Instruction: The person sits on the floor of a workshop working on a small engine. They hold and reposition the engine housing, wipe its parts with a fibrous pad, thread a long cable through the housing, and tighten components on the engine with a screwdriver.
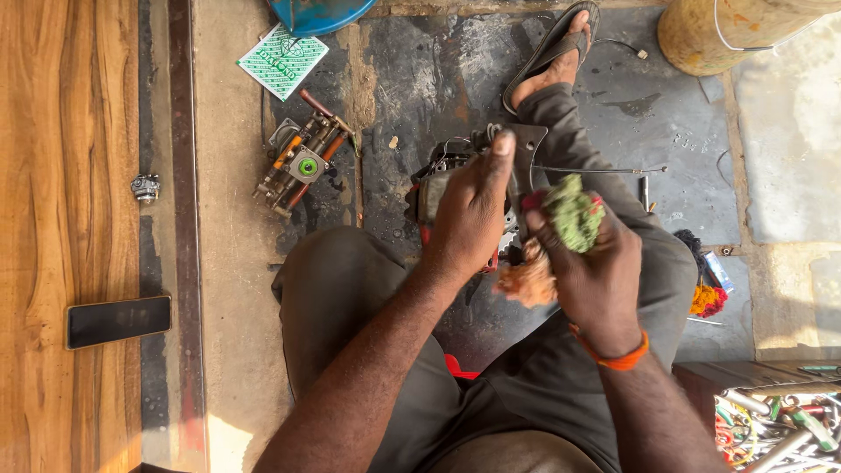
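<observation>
1. This is a small repair workshop, and the work is done on the floor (613,96).
2. The floor is dark, stained and greasy stone.
3. A small engine part (455,188) made of metal sits in the middle of it.
4. Another machine part (302,162) with copper tubes and a green cap lies close by.
5. A little metal piece (145,187) rests on a wooden board (61,175).
6. A box of tools (775,420) and wires stands in the corner.
7. Bunches of old coloured rags (708,298) lie on the floor.
8. A rusty yellow drum (727,31) stands at the edge.
</observation>
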